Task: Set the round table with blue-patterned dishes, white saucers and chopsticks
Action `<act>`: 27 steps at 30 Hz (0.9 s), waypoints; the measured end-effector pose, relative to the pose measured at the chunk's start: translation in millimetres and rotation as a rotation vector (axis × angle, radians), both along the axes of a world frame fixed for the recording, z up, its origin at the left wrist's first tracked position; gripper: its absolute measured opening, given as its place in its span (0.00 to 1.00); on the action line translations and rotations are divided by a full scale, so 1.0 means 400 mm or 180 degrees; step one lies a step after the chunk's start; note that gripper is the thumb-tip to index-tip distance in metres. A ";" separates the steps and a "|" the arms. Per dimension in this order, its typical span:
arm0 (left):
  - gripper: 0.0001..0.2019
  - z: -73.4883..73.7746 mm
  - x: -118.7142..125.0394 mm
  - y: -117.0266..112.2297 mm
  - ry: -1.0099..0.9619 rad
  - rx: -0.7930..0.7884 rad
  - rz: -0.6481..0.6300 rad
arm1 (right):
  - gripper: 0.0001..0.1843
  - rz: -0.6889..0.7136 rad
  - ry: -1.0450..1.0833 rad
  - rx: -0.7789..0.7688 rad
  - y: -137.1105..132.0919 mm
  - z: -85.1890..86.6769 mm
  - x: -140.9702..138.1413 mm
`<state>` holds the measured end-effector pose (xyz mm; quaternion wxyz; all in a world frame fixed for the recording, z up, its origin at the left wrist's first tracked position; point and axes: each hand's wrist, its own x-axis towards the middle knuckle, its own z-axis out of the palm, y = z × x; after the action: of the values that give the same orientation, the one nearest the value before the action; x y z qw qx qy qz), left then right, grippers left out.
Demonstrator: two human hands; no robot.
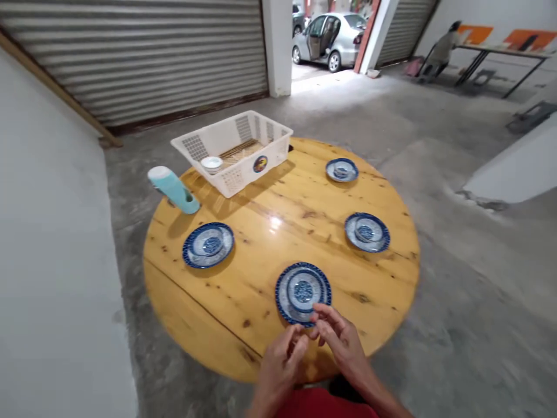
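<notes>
Both my hands hover together over the near edge of a round wooden table (261,232). My left hand (281,360) has its fingers curled in, and nothing shows in them. My right hand (342,339) has loosely bent fingers reaching toward the left one, just below the nearest blue-and-white plate (303,292). Neither hand touches the plate. Three more blue-and-white plates lie on the table: one at the left (208,244), one at the right (367,231), one at the far side (342,170).
A white plastic basket (232,148) with a small white bowl (211,164) in it sits at the table's far left. A light blue bottle (173,188) lies beside it. A wall runs along the left. A person stands at a table far back right, near a parked car (328,38).
</notes>
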<state>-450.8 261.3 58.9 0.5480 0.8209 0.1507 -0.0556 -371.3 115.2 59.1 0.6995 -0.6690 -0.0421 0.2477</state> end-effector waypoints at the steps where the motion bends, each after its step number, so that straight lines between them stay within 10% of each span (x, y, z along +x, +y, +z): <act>1: 0.17 0.000 0.020 -0.083 -0.0040 0.0007 -0.0262 | 0.24 0.0015 -0.0032 0.0059 -0.067 -0.001 0.003; 11: 0.15 0.040 0.185 -0.731 -0.0233 0.0128 -0.2125 | 0.24 -0.0763 -0.0039 -0.0097 -0.778 0.006 -0.019; 19: 0.13 0.027 0.326 -0.890 -0.0046 0.0557 -0.2778 | 0.23 -0.1371 -0.0120 -0.0079 -0.933 -0.042 0.032; 27: 0.19 -0.026 0.615 -1.008 0.0098 0.0126 -0.2477 | 0.21 -0.1156 -0.0547 -0.0928 -1.071 -0.061 0.327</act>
<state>-205.0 -141.9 48.7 0.4676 0.8262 -0.1627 -0.2687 -240.7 -313.1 34.5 0.6225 -0.7781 0.0557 0.0636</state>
